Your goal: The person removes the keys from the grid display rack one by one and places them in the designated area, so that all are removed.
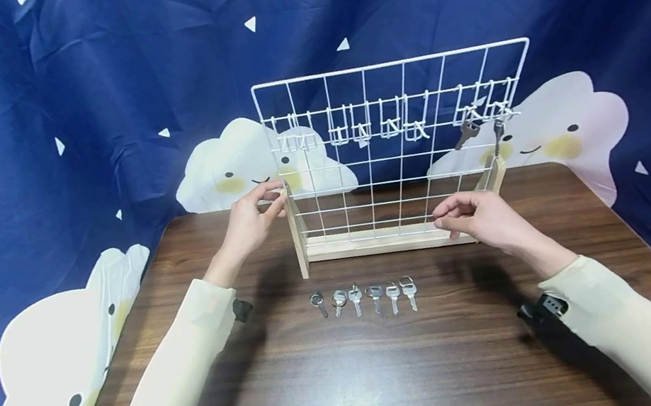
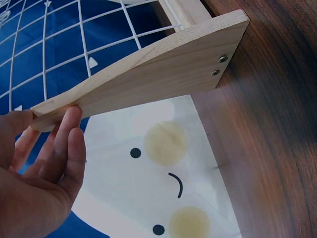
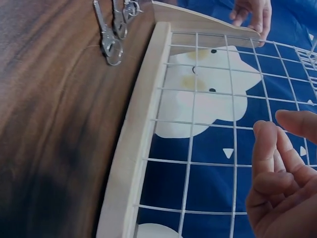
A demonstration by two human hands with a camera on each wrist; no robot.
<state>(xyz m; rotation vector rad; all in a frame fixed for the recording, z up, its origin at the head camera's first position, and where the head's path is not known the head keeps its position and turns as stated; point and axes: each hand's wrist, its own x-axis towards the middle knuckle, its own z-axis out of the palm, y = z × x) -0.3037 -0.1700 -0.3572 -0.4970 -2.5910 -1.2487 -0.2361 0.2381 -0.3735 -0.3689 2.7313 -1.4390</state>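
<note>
A white wire grid rack (image 1: 389, 64) stands upright in a wooden base (image 1: 384, 244). At its left end, my left hand (image 1: 251, 221) pinches the upper tip of the wooden side panel (image 2: 148, 74) between thumb and fingers. My right hand (image 1: 490, 218) hovers in front of the grid's lower right part, fingers loosely curled and holding nothing, as the right wrist view also shows. Two keys hang from hooks at the right end, a dark key (image 1: 468, 134) and another key (image 1: 498, 137) beside it. Several silver keys (image 1: 376, 300) lie in a row on the table before the rack.
White wire hooks (image 1: 390, 127) line the grid's upper part. The dark brown wooden table (image 1: 343, 387) carries everything. Behind it hangs a blue cloth (image 1: 197, 52) with white clouds and small triangles.
</note>
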